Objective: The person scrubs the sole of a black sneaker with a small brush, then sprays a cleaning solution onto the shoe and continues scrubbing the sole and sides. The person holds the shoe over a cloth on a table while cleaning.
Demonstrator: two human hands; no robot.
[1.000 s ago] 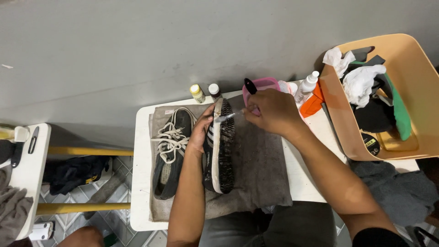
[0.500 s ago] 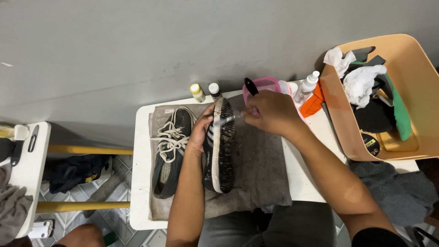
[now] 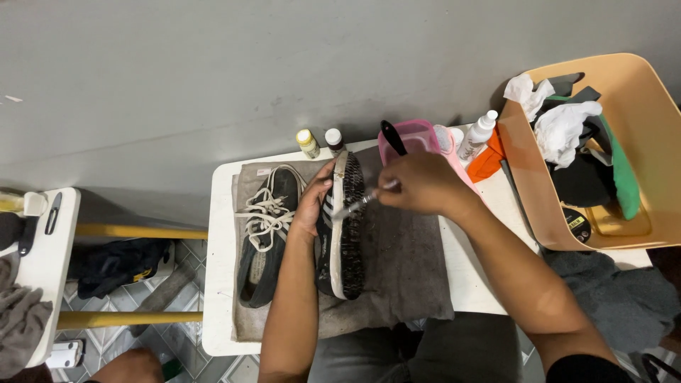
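My left hand (image 3: 312, 206) holds a black sneaker with white stripes (image 3: 342, 234) on its side, so the dark sole faces right. My right hand (image 3: 420, 183) grips a small thin brush (image 3: 358, 203) whose tip touches the sole near the toe end. A second black sneaker with white laces (image 3: 266, 230) lies flat to the left. Both shoes rest on a grey towel (image 3: 404, 269) spread over a small white table (image 3: 216, 284).
At the table's back stand two small bottles (image 3: 319, 142), a pink tub with a black handle in it (image 3: 411, 138), a white spray bottle (image 3: 477, 135) and an orange object. A tan basket (image 3: 660, 142) of rags and tins sits at right. Another white table (image 3: 50, 269) is at left.
My right hand has shifted slightly left and down along the sole with the brush. The left hand and the shoe stay in place.
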